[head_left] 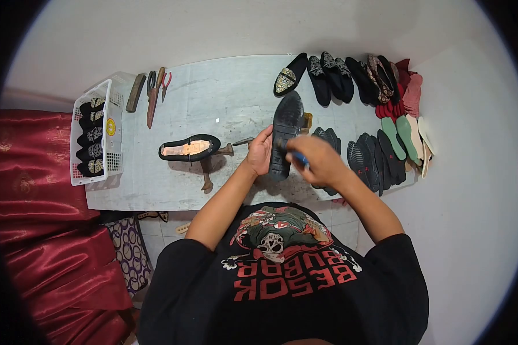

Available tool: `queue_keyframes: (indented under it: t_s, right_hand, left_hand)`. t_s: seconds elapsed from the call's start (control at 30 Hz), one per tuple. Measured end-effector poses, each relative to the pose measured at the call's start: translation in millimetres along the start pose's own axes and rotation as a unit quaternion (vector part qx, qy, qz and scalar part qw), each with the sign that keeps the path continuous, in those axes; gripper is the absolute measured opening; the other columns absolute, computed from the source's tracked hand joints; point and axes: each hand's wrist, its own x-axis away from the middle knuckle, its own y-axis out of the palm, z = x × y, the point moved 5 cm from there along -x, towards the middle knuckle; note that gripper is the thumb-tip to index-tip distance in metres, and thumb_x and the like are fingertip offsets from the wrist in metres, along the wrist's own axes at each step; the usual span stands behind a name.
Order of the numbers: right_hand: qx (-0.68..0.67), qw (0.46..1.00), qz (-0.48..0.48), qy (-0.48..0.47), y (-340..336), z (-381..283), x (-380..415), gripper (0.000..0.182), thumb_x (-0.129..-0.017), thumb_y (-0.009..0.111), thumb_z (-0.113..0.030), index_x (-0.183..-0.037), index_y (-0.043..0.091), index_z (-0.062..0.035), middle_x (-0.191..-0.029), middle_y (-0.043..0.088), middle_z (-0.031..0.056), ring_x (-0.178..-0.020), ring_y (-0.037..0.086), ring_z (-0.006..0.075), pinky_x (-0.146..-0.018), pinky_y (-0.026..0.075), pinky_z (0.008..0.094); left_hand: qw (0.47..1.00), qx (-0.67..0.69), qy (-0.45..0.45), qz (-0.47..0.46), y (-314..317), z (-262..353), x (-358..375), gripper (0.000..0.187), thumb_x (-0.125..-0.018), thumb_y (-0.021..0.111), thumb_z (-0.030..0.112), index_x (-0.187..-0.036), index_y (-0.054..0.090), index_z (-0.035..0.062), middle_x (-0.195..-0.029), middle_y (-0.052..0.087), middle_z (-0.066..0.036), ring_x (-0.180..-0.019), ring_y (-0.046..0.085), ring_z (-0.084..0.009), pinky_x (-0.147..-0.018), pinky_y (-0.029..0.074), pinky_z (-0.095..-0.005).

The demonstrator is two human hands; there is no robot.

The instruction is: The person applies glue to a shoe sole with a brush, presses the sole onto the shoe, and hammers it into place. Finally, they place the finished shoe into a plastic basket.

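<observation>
My left hand (260, 152) grips a black shoe sole (289, 115) by its left side, with the fingers partly hidden behind it. The sole is held up over the table, roughly upright in view. Closed around a small blue-handled tool (300, 157), my right hand (317, 159) is at the sole's lower half and slightly blurred. The tool's working end is hidden. Left of my hands, a black shoe (190, 148) sits bottom up on a metal shoe anvil (206, 169), its pale inside layer showing. A hammer (243, 141) lies beside my left hand.
A white basket (106, 109) of decorated shoes stands at the table's left end, near pliers (166, 83) and other hand tools. Finished black shoes (319, 80) line the back right. Black soles (362, 164) and green insoles (394, 138) lie to the right. A yellow container (308, 121) sits behind the held sole.
</observation>
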Motion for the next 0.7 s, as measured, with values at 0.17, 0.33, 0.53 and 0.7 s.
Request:
queue_keyframes:
  t_s: [0.17,0.33,0.53,0.7]
  right_hand:
    - [-0.085,0.983,-0.163,0.0,8,-13,14,0.022,-0.089,0.068,-0.015,-0.106,0.062,-0.0036,-0.096,0.067,0.0177,-0.089,0.066,0.0381,-0.081,0.053,0.0467]
    - [-0.004,0.998,-0.011,0.055,-37,37,-19,0.022,-0.093,0.066,-0.013,-0.11,0.061,-0.0015,-0.097,0.067,0.0198,-0.09,0.066,0.0404,-0.079,0.052,0.0456]
    - [0.021,0.993,0.023,0.112,-48,46,-27,0.021,-0.098,0.065,-0.015,-0.112,0.06,-0.0005,-0.096,0.067,0.0198,-0.088,0.067,0.0391,-0.079,0.052,0.0425]
    - [-0.04,0.994,-0.059,0.086,-29,30,-14,0.024,-0.096,0.066,-0.02,-0.111,0.06,-0.0018,-0.097,0.07,0.0211,-0.09,0.069,0.0395,-0.079,0.054,0.042]
  left_hand:
    - [0.998,0.0,-0.013,-0.056,-6,5,0,0.06,-0.11,0.027,0.046,-0.139,0.057,0.0031,-0.121,0.069,-0.02,-0.105,0.071,-0.0317,-0.098,0.056,-0.0449]
    - [0.996,-0.058,-0.041,-0.048,-5,-7,1,0.06,-0.109,0.028,0.047,-0.139,0.058,0.0044,-0.124,0.07,-0.015,-0.108,0.071,-0.0288,-0.096,0.058,-0.045]
    - [0.993,-0.091,-0.048,-0.063,8,-17,6,0.062,-0.108,0.026,0.047,-0.139,0.056,0.0028,-0.123,0.069,-0.019,-0.11,0.07,-0.0326,-0.095,0.059,-0.0494]
    - [0.99,-0.13,-0.041,-0.029,-4,-15,14,0.065,-0.108,0.024,0.05,-0.142,0.053,0.0028,-0.122,0.068,-0.022,-0.108,0.07,-0.0341,-0.093,0.061,-0.0447]
